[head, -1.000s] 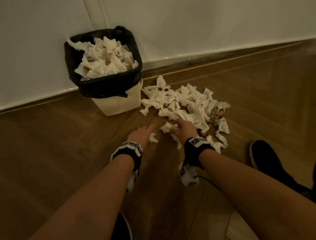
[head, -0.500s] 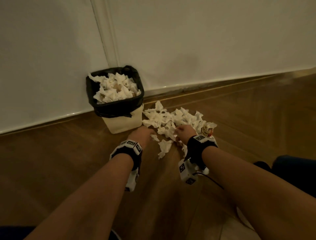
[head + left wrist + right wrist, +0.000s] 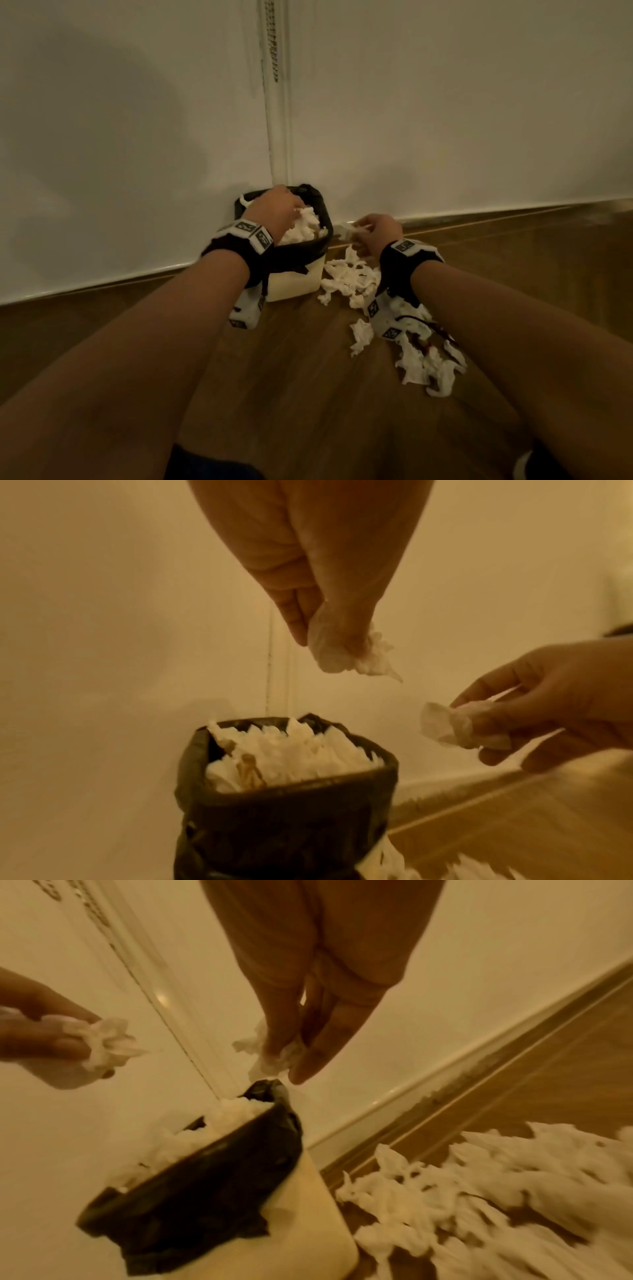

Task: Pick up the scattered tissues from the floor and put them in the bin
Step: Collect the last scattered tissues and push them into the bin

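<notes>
The left hand (image 3: 274,210) pinches a crumpled tissue (image 3: 346,653) directly above the bin (image 3: 291,281), seemingly ready to drop it; the right hand (image 3: 382,228) pinches another tissue (image 3: 448,729) just beside the rim, probably waiting its turn. Many scattered tissues (image 3: 352,281) lie on the floor (image 3: 291,394) beside the bin.

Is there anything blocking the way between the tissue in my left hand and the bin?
Nothing visible does. The left hand pinches a tissue in open air above the bin, whose mouth is uncovered, though already heaped with tissues.
</notes>
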The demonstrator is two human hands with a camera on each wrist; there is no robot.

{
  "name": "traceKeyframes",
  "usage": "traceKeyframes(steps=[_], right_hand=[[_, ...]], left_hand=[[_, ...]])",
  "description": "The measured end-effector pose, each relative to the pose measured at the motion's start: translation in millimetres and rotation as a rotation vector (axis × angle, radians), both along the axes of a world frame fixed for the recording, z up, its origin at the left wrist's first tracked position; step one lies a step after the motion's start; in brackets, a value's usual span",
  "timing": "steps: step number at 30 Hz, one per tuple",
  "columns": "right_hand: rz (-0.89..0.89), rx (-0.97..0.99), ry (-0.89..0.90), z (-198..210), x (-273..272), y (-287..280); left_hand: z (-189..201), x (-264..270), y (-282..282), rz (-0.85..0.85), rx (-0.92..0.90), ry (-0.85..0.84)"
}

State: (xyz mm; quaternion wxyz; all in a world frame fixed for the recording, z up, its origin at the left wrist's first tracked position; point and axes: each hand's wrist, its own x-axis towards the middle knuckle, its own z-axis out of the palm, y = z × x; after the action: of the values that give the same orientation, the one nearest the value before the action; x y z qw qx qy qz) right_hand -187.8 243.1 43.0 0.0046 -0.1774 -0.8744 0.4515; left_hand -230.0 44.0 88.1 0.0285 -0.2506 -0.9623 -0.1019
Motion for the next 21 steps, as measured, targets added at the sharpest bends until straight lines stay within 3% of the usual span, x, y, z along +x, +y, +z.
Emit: traceKeyframes(steps=[7,10,15,21], right_hand=[[0.043,-0.067,0.174,36,-33,-51],[0.107,0.090,0.111,32,-46,-66],[0.192,0.325,-0.016,6,-59,-77],[0.178,0.372,-0.053,-17,-73,-80]], left_hand=[[-8,-7,-50,0.251,0.100,0.089],[-21,-10,-55,0.310,0.127,0.099],[-53,-14,-41,0.278,0.123,-0.022],[-66,-28,-25,0.193,-0.027,-0.072]])
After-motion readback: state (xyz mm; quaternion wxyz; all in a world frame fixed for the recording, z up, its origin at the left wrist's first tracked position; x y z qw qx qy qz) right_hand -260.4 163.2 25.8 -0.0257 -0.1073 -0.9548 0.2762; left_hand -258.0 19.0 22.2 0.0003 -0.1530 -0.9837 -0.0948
